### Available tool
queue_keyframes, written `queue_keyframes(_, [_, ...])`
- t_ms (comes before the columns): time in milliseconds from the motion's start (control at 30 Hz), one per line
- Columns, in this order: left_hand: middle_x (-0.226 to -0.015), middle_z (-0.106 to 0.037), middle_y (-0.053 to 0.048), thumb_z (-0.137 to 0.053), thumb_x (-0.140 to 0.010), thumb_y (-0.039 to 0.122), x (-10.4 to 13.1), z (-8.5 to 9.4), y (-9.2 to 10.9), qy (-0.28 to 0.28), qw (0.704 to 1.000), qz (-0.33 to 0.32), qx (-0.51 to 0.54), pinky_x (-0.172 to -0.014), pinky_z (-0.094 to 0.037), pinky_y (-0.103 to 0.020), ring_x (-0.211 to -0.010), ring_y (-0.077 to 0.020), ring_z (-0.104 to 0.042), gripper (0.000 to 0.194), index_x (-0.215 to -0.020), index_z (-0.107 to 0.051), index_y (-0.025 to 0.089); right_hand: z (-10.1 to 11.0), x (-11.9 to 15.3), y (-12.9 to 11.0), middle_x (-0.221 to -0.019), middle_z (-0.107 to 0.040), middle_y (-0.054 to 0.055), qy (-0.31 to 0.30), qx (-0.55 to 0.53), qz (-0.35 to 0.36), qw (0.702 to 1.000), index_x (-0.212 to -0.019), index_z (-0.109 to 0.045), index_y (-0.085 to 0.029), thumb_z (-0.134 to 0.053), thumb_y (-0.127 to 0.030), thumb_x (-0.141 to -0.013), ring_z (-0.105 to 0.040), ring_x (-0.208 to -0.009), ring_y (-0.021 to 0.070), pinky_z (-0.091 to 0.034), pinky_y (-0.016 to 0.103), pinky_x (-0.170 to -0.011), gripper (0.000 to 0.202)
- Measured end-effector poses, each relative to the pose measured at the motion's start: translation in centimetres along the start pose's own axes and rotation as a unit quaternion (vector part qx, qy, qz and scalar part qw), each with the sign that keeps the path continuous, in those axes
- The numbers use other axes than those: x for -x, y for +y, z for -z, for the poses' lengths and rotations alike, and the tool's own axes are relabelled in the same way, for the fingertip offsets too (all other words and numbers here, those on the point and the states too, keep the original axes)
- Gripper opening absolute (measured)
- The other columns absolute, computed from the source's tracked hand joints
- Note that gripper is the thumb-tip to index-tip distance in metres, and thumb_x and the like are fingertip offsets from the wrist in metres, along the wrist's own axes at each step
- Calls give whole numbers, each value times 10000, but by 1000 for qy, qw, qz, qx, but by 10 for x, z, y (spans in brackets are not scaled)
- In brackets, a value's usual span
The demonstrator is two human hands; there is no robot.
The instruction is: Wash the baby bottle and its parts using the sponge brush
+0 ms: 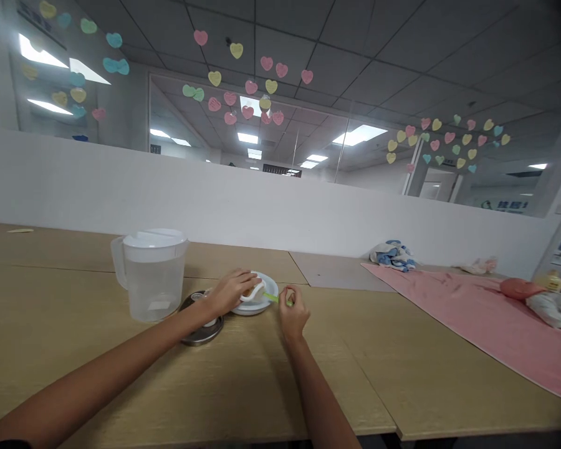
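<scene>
Over a white bowl (270,284) on the table, my left hand (232,292) is closed round a white cup (257,292) with a curved handle. To its right my right hand (293,313) pinches a thin green stick (272,298), whose far end reaches the cup. A round dark metal tray (200,337) lies partly under my left forearm, with small items on it that are mostly hidden. Left of the tray stands a clear plastic pitcher (153,274) with a white lid and some water inside.
A pink cloth (472,318) covers the right side of the wooden table (215,399). On or near it lie a blue and white cloth (393,255), a red object (518,288), a white cloth (556,308) and a yellowish bottle (554,281). A white wall (262,212) runs behind.
</scene>
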State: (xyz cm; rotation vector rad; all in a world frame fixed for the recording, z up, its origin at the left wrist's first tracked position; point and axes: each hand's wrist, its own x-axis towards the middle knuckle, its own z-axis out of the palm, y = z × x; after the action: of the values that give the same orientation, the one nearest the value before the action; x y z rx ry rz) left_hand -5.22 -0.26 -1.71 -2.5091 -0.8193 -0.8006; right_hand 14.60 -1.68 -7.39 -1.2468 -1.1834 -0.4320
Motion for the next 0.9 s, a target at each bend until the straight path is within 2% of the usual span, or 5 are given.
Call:
queue_keyframes(200, [-1181,-605,-65,-491,-680,-28,-8,22,-13,-11,999,36,-26,-940,-409,-365,-1093,-211,-534,541,-1159,-556,214,4,-6,-4,-456,-316,-82,7,-33,-105,994,-842,-589,-150,-393,-358,-786,-344,-427,98,-293,199,-510,291])
queue_keyframes(300, [-1186,-598,-78,-496,-662,-45,-4,25,-11,-16,998,46,-36,-929,-407,-370,-1093,-221,-530,561,-1163,-555,200,2,-5,-4,-454,-315,-83,4,-46,-110,993,-834,-584,-152,-401,-356,-778,-343,-427,99,-293,201,-519,280])
queue_keyframes(533, [-1162,-609,-53,-504,-658,-43,-2,11,9,-31,999,29,-11,-910,-406,-363,-1093,-221,-521,584,-1173,-546,228,3,-1,-3,-466,-352,-66,-28,-51,-69,996,-802,-597,-151,-376,-362,-781,-350,-435,104,-277,208,-510,307])
queue_keyframes(700, [-1147,-622,-65,-557,-700,33,-6,18,-16,-23,997,74,-24,-891,-428,-371,-1042,-229,-556,464,-1123,-583,222,3,-6,2,-425,-342,-78,-11,-58,-135,989,-809,-577,-155,-378,-330,-739,-340,-411,111,-292,210,-502,275])
queue_keyframes(900, [-1153,-616,-76,-466,-759,-8,0,23,-40,-5,992,79,-99,-936,-408,-403,-1082,-223,-536,444,-1127,-577,214,-1,-8,14,-445,-467,-43,-27,-13,-193,981,-799,-578,-169,-378,-274,-700,-420,-438,141,-297,228,-516,246])
